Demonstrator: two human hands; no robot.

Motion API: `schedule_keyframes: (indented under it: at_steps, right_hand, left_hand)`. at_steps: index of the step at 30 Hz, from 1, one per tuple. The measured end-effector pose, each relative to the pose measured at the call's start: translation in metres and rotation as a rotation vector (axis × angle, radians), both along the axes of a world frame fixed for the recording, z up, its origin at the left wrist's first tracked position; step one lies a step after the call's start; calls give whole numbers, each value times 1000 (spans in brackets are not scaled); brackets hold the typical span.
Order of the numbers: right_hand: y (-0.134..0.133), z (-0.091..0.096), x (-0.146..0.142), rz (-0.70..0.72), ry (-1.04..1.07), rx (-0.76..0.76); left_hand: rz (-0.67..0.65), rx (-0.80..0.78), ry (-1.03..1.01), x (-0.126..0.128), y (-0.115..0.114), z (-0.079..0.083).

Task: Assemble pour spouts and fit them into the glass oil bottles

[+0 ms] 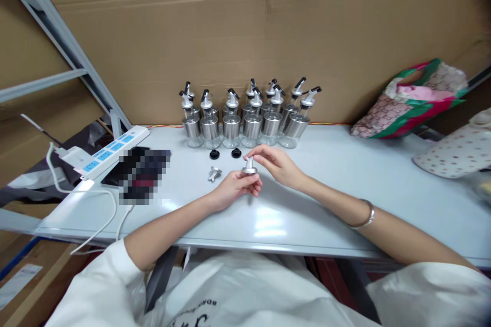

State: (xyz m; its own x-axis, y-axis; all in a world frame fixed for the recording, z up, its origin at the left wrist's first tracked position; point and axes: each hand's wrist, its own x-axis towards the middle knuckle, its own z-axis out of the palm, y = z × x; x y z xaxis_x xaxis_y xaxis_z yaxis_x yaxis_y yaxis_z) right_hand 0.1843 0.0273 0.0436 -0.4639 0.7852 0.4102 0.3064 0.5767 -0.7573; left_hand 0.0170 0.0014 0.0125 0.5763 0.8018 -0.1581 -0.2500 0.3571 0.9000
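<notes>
My left hand [236, 190] is closed around the base of a silver pour spout [250, 166], thumb on its rim, holding it upright just above the table. The fingertips of my right hand [278, 164] pinch at the top of that same spout; what else they may hold is too small to make out. A second silver spout [214, 173] lies on its side left of my left hand. Two black stoppers, one on the left [214, 154] and one on the right [236, 153], lie beyond my hands. Behind them stand several glass bottles [231, 126] with steel bands and spouts with black levers.
At the left, a white power strip [115, 150] lies beside a dark phone-like object [141, 176], partly blurred out, with white cables [115, 209] over the table edge. A patterned bag [410, 102] and a spotted white item [456, 150] sit at the right. Cardboard [230, 36] walls the back.
</notes>
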Motion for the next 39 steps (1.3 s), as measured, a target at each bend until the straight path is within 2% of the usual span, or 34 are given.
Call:
schedule_keyframes:
  at_steps: [4,7,14,20,24,26,28,35,39]
  right_hand:
    - [-3,-6,11,-46,-59,264]
    - [-6,-8,15,-97,-68,316]
    - [-8,-8,19,-64,-113,285]
    - [5,4,34,20,-201,253]
    - [13,13,58,71,-435,73]
    - [13,14,67,72,-555,-37]
    - [12,13,71,57,-630,-85]
    - [8,2,62,83,-703,22]
    - [7,1,60,44,-598,19]
  left_hand:
    - [-20,9,18,-1,0,0]
    - [-12,13,11,-1,1,-1]
    - [-62,54,-25,-2,1,0]
    - [-53,31,-19,-2,2,2]
    - [-21,27,-26,-2,1,3]
    - [-21,37,-24,-2,1,4]
    - [-22,46,-20,-2,0,5]
    - [-21,36,-16,-3,1,5]
    - [-32,33,-17,-3,2,3]
